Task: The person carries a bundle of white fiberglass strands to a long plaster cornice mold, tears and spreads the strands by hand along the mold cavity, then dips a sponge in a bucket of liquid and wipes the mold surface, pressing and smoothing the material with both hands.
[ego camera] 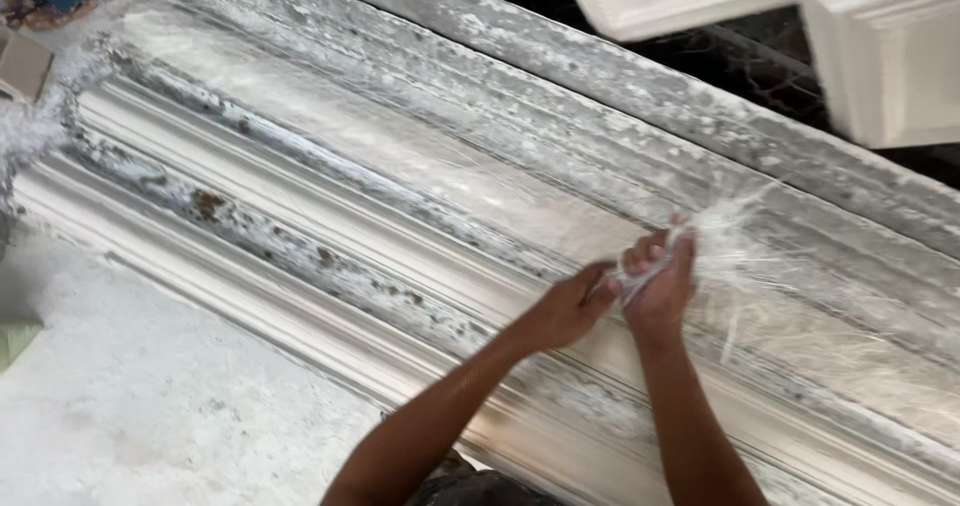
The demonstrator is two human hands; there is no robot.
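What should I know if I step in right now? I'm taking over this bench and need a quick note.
Left hand: pinching the end of a white fibre bundle.
Right hand: grip closed on the same bundle, fibres fanning out past it.
Both sit over the long plaster-crusted cornice mould.
Done: mould channel looks coated in wet plaster.
Left: the fibres are not yet laid into the mould, by the look of it.

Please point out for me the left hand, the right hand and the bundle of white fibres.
left hand (570,311), head view, on the back of the hand.
right hand (662,284), head view, on the knuckles.
bundle of white fibres (725,238), head view, on the loose spread end.
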